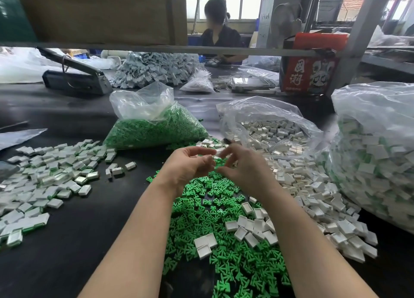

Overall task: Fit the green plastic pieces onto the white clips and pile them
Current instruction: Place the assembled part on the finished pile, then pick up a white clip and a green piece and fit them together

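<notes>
Head camera, close, looking forward-down over table (94, 208).

Factory assembly bench (67, 241): bulk bagged parts (154, 127).

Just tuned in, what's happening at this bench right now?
A person is assembling clips by hand. The left hand and right hand meet above the loose green pieces, pinching a small white clip between their fingertips; motion blur hides whether a green piece is on it. Loose white clips lie to the right, and the pile of finished ones lies to the left.
</notes>
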Demonstrator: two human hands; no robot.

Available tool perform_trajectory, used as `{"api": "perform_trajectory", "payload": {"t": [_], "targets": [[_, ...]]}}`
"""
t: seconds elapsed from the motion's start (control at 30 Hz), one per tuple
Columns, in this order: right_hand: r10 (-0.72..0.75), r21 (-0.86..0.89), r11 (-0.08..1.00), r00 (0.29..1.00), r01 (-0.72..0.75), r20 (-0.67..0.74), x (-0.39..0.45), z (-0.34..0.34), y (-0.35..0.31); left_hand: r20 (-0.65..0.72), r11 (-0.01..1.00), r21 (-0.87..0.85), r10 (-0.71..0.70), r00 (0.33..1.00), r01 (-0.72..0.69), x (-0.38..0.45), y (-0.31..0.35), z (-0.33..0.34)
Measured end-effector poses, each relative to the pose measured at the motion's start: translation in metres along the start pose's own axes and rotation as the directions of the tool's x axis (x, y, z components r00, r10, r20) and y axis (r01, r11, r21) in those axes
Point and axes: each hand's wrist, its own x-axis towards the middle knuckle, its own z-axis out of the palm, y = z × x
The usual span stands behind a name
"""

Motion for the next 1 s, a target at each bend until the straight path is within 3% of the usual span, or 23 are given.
{"api": "perform_trajectory", "payload": {"t": [0.1, 0.17, 0.47, 0.7, 0.83, 1.0], "targets": [[0.074, -0.237, 0.971, 0.972, -0.020, 0.222, -0.002, 0.004, 0.002, 0.022, 0.983, -0.181, -0.024, 0.999, 0.028, -0.005, 0.006, -0.005], [0.099, -0.316, 0.949, 0.957, -0.009, 0.272, -0.001, 0.008, 0.000, 0.063, 0.969, -0.241, -0.033, 0.997, 0.047, -0.007, 0.010, -0.007], [0.044, -0.266, 0.963, 0.949, 0.043, 0.313, -0.003, 0.012, -0.004, 0.152, 0.928, -0.360, -0.045, 0.987, 0.098, -0.009, 0.013, -0.007], [0.010, -0.310, 0.948, 0.972, 0.065, 0.234, -0.002, 0.019, -0.004, 0.176, 0.896, -0.429, -0.040, 0.984, 0.113, -0.011, 0.012, -0.006], [0.034, -0.165, 0.986, 0.984, -0.005, 0.173, -0.002, 0.020, 0.001, 0.151, 0.907, -0.414, -0.021, 0.988, 0.082, -0.010, 0.012, -0.006], [0.127, 0.330, 0.935, 0.992, -0.128, 0.022, -0.002, 0.008, 0.000, 0.101, 0.923, -0.384, 0.030, 0.994, 0.011, -0.007, 0.013, -0.007]]}}
